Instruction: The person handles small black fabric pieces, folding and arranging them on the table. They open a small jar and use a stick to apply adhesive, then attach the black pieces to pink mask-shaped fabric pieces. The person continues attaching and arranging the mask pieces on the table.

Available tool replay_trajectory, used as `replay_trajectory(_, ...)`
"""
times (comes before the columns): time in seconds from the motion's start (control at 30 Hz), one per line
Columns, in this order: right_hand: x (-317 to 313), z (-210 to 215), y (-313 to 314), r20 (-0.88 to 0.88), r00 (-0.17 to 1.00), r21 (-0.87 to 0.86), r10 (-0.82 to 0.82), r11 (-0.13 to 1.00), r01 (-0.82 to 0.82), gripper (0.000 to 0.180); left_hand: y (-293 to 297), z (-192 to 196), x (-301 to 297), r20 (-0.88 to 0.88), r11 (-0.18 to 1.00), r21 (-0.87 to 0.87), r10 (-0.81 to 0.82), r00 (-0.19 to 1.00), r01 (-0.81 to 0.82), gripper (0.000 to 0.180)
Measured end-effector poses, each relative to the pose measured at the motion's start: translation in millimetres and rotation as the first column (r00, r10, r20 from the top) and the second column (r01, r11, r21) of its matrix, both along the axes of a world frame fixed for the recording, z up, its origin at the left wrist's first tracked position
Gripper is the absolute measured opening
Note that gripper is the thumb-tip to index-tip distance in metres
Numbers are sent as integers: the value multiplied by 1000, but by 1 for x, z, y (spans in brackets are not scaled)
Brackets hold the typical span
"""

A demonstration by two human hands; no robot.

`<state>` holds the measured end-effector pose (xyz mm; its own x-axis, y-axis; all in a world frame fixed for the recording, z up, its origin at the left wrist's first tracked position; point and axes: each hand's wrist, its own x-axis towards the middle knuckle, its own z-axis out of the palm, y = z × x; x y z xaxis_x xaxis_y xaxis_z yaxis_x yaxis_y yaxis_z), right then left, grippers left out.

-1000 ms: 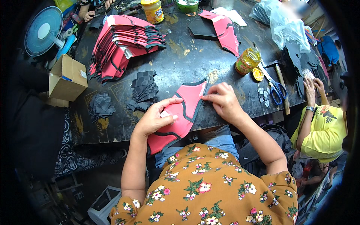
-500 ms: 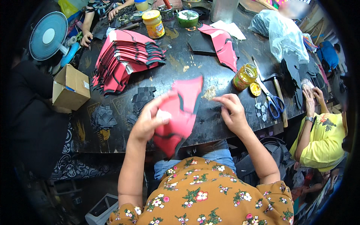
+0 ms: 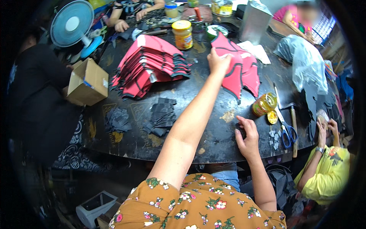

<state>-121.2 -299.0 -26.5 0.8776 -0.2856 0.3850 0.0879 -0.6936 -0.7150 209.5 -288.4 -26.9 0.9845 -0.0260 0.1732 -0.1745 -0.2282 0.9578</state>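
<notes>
My left hand point(image 3: 219, 63) reaches far across the black table point(image 3: 198, 126), its fingers closed on a pink cut piece with black edging point(image 3: 233, 81). That piece lies partly over another pink piece point(image 3: 251, 72) of the same kind. Nearer me, my right hand point(image 3: 248, 138) rests at the table with fingers apart and loosely bent, holding nothing. To the left stands a thick stack of similar pink pieces point(image 3: 146, 63). Small black strips point(image 3: 163, 114) and a heap of black scraps point(image 3: 117, 119) lie in front of the stack.
An open glass jar point(image 3: 263, 105) with its yellow lid point(image 3: 272, 117), blue-handled scissors point(image 3: 289, 135) and a hammer point(image 3: 293, 129) are on the right. A yellow-capped jar point(image 3: 183, 36), metal can point(image 3: 254, 23) and plastic bag point(image 3: 305, 61) stand farther back. Co-workers sit around the table.
My left hand has carried the pink piece from in front of me to the far pink piece. My right hand has moved slightly nearer. The view has shifted.
</notes>
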Motion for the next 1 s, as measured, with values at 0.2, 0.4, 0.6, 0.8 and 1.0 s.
replay_trajectory(0.2, 0, 0, 0, -1, 1000, -18, 18, 1000, -18, 50, 108, 76, 14, 753, 963, 142, 44, 656, -227, 76)
replay_trajectory(0.4, -1, 0, 2, 9, 1000, -34, 12, 999, -12, 48, 307, 167, 98, 401, 657, 717, -112, 909, -235, 98)
replay_trajectory(0.6, 0, -2, 4, 20, 1000, -77, 4, 997, -3, 49, 356, 136, 121, -162, 744, 563, -326, 932, 358, 150)
replay_trajectory(0.8, 15, 19, 10, 118, 993, -29, 30, 999, -27, 57, 351, 135, 84, 224, 719, 695, -218, 950, 1, 131)
replay_trajectory(1.0, 148, 83, 27, 181, 982, 57, 60, 996, -72, 91, 276, 104, -20, 704, 988, 129, -30, 709, -86, 29)
